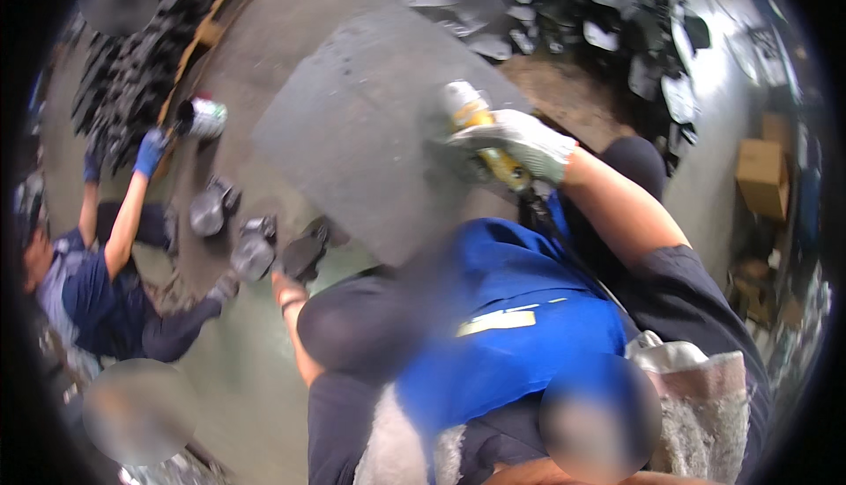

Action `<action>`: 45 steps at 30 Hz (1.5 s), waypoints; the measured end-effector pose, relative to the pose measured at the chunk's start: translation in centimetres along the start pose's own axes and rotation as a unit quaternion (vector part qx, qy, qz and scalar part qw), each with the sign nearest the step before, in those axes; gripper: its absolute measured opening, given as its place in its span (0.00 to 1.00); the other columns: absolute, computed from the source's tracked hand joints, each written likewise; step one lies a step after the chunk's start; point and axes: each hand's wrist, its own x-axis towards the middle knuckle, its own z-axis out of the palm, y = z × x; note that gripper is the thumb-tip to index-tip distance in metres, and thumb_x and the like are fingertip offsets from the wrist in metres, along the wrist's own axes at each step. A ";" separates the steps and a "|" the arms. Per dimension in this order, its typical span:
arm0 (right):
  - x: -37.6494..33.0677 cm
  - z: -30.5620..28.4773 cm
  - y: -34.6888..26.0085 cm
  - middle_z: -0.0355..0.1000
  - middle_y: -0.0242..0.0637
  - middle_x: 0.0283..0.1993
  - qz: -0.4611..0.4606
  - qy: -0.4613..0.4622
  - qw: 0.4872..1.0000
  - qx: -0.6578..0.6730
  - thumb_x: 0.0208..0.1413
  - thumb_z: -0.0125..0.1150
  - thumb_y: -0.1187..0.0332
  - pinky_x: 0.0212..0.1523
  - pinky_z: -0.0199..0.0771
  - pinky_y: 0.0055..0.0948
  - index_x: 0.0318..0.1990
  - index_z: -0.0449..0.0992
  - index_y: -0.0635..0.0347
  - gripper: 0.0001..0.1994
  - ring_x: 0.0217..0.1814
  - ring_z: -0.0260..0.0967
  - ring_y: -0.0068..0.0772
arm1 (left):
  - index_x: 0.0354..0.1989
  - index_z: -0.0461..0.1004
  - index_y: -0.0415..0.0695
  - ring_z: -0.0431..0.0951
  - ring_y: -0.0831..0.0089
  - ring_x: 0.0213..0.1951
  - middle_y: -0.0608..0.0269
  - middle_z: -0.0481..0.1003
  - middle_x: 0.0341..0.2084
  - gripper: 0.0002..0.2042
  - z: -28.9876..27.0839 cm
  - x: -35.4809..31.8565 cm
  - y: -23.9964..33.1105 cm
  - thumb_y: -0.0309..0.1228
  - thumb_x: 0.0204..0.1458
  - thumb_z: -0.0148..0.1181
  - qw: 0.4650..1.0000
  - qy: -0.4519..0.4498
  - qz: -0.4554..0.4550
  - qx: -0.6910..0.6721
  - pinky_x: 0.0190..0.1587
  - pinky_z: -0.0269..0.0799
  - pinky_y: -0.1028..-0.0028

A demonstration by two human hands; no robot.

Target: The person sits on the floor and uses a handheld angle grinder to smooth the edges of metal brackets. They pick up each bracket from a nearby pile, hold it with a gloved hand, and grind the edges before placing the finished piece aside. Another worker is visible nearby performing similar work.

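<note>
In a white knit glove, my right hand (520, 141) is wrapped round a yellow corded power tool (504, 168), grinder-like, with a pale head. The tool is over the right part of a flat grey plate (370, 106); whether it touches is unclear. Low on the left, beyond my knee, my left hand (287, 289) reaches to a dark metal part (304, 254). Its fingers are mostly hidden at that part, so I cannot make out a grip. Two similar parts lie beside it: a round-ended metal part (254, 254) and another metal part (210, 210) farther left.
A co-worker (106, 282) in blue gloves crouches at the left, by a long pile of dark parts (132, 71). Nearby is a white-and-green can (208, 118). More metal pieces (608, 0) are heaped at the far right. Cardboard boxes (763, 177) stand at the right edge.
</note>
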 end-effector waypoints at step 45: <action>-12.3 -17.6 29.3 0.82 0.53 0.41 0.131 0.383 0.911 -0.084 0.51 0.71 0.41 0.48 0.77 0.42 0.41 0.84 0.64 0.29 0.47 0.80 0.50 | 0.64 0.70 0.53 0.81 0.61 0.52 0.59 0.79 0.55 0.21 23.6 -33.7 15.9 0.36 0.63 0.61 0.866 -0.278 0.304 0.283 0.48 0.76 0.63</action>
